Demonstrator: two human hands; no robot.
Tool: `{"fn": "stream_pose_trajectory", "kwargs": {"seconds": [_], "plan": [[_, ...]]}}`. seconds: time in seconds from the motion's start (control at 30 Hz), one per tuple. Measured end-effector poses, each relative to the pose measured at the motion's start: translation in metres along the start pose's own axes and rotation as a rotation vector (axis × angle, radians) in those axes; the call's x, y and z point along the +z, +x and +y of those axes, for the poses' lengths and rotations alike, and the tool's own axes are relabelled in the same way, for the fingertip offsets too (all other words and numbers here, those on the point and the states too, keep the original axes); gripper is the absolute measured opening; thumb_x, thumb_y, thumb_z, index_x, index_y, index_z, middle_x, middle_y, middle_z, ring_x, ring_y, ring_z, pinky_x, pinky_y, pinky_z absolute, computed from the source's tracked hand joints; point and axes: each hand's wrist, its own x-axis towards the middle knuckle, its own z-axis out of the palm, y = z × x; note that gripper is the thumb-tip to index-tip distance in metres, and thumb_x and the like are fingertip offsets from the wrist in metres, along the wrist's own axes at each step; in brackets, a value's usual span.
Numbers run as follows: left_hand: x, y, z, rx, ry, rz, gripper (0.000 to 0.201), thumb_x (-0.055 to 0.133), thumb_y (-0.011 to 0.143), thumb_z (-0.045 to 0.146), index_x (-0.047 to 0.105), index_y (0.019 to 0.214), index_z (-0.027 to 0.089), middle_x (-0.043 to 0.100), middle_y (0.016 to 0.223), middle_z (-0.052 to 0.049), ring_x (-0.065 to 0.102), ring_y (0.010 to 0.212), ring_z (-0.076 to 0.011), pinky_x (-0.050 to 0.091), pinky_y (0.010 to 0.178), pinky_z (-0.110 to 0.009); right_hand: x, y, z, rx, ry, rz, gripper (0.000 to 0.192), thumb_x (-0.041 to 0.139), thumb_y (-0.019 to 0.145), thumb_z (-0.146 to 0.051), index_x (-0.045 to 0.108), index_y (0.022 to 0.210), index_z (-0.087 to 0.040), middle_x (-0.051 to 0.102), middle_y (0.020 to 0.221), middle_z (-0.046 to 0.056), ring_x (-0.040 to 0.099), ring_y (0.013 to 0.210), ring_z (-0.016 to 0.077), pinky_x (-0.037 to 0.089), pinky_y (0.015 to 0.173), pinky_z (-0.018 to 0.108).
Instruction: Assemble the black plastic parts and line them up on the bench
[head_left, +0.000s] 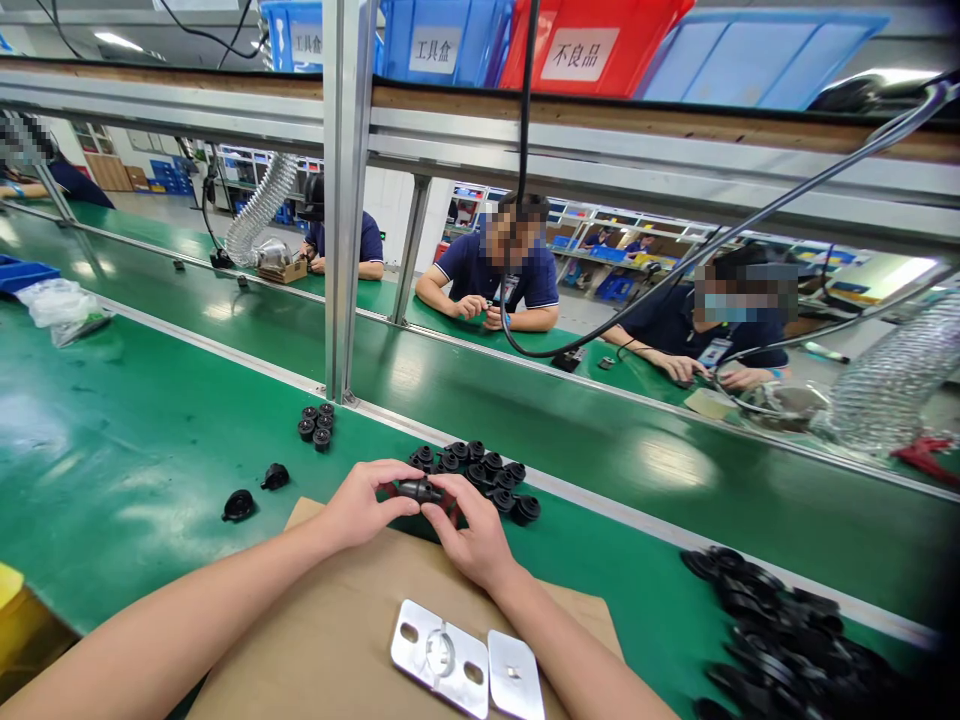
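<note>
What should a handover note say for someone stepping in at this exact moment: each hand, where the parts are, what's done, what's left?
Left hand and right hand: both pinch one small black part between the fingertips, above the far edge of the cardboard sheet.
Parts: a cluster of black parts just beyond the hands, a small group by the aluminium post, two loose pieces to the left, a black pile at right. Two metal plates lie on the cardboard.
Done or left: which parts are finished cannot be told from this view; the held part is in hand.
</note>
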Motion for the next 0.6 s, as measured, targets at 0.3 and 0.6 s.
{"fn": "stream_pose_trajectory", "kwargs": {"seconds": [0.3,0.6], "plan": [[-0.0008,-0.0005,0.0017,-0.042,-0.057,-0.028,0.035,0.080,0.080,0.022,0.081,0.115,0.020,0.080,0.114,-0.008,0.073,0.102,-0.0249,0.058,0.087,-0.033,-0.0026,0.0009,-0.0022,-0.168,-0.058,0.032,0.038,0.060,0.100,-0.010,0.062,0.134,-0.026,0.069,0.125,0.012,0.071,0.104,0.0238,0.064,0.082,0.036],[-0.0010,-0.0001,0.0053,0.025,-0.022,-0.005,0.032,0.079,0.083,0.021,0.081,0.115,0.022,0.080,0.116,-0.008,0.072,0.105,-0.0247,0.057,0.091,-0.034,-0.0015,-0.0025,-0.0035,-0.093,-0.038,0.044,0.042,0.065,0.097,-0.018,0.054,0.137,-0.025,0.065,0.125,0.014,0.066,0.080,0.0186,0.057,0.056,0.029]]}}
